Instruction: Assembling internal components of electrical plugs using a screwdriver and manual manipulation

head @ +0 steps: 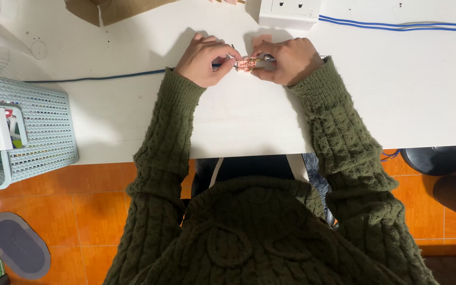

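My left hand [205,59] and my right hand [286,59] meet over the white table [238,121], both in dark green knitted sleeves. Between them is a small copper-coloured metal part [248,64]. My right hand pinches it together with something grey and metallic. The fingertips of my left hand pinch a thin dark wire or tool [222,64] that reaches the part. What exactly the part is cannot be made out.
A pale blue perforated basket [38,132] with small packages hangs over the table's left edge. A blue cable [106,77] runs left from my hands. A white socket box [288,11] with blue cables [397,25] sits at the back; cardboard [112,8] lies at the back left. Orange tiled floor is below.
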